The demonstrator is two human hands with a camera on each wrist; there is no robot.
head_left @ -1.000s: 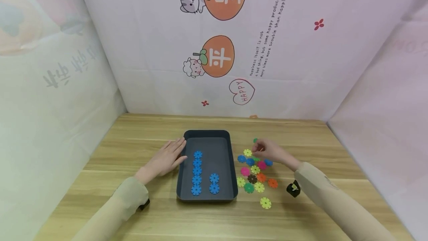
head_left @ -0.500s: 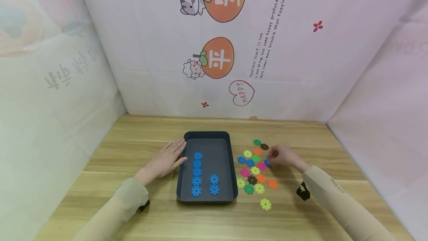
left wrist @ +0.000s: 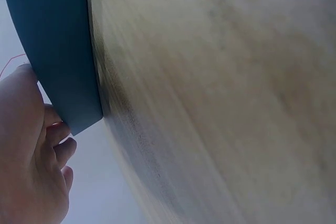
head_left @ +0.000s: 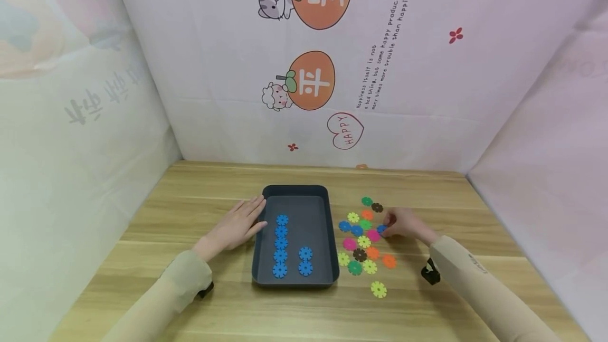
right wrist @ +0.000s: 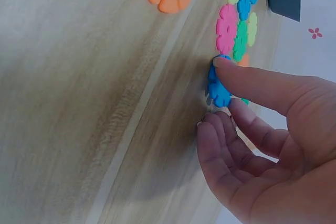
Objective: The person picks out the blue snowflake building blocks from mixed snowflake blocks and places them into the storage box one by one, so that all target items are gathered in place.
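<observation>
My left hand point(head_left: 236, 224) rests with extended fingers on the left rim of a dark grey tray point(head_left: 311, 212). In the left wrist view, that hand's fingers lie against the tray's outer wall point(left wrist: 58, 45). Inside the tray, several blue notched plastic discs point(head_left: 281, 243) form a column on the left, and two more blue discs point(head_left: 305, 260) stand in a shorter one to the right. Right of the tray, my right hand point(head_left: 404, 224) pinches a blue disc point(right wrist: 219, 92) between thumb and fingers, close over the table beside a pink disc point(right wrist: 227, 29).
Loose discs in several colours lie between tray and right hand, among them two blue ones point(head_left: 351, 228), a brown one point(head_left: 377, 207) and an orange one point(head_left: 389, 261). A yellow disc point(head_left: 378, 289) lies nearest the front. White printed cloth point(head_left: 404, 120) encloses the wooden table point(head_left: 228, 300).
My right hand has moved right and slightly nearer from the far end of the loose discs, uncovering a brown and an orange disc, and now pinches the blue disc. The left hand stays put.
</observation>
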